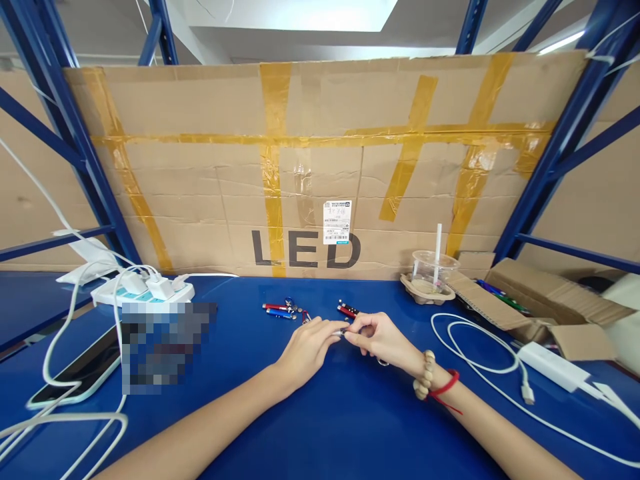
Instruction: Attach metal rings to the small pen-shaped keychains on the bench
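Near the middle of the table my left hand [309,348] and my right hand [379,339] meet at the fingertips. Both pinch a small metal tube [343,332], of which only a short silvery and dark bit shows. Below my right hand's fingers a small metal ring [383,362] sticks out; what it is joined to is hidden. Just beyond the hands lies a red and black tube [347,309], partly covered by the right hand. To the left of it rest a red tube [274,307] and a blue tube [280,313], with small metal rings and clasps beside them.
On the left are a phone [85,370], a white power strip [143,293] with chargers, and cables. A plastic cup [433,270] with a straw sits back right. Further right are an open cardboard box [550,293], a white adapter [550,367] and a looped cable [475,360]. Cardboard [200,200] walls the back.
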The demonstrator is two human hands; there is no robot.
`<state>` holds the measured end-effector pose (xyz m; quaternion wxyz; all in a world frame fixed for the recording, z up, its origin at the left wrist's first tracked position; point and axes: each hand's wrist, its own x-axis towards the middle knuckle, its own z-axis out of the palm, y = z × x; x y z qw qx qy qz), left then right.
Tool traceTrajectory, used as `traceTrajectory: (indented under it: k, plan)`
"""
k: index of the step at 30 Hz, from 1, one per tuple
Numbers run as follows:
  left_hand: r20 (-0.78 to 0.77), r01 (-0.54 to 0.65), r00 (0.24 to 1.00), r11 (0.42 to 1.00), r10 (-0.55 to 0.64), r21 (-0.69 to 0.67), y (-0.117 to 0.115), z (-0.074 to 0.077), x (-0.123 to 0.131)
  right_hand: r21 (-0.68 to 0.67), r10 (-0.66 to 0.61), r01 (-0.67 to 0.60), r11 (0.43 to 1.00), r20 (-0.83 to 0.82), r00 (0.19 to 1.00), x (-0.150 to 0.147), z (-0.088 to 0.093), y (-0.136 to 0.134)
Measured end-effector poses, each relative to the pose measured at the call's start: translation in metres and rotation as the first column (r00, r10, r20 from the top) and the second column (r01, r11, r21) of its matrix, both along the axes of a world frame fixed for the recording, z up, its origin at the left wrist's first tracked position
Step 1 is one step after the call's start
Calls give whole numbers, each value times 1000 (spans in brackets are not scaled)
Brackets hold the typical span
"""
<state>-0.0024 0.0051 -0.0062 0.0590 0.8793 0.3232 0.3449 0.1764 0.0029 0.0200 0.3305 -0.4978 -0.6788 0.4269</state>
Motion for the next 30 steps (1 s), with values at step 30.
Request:
traceTrajectory:
  k: [30]
  plan:
    - [32, -146, 986, 943, 163, -298, 1, 2, 2, 153, -100, 1, 988, 643, 759, 12, 13, -13]
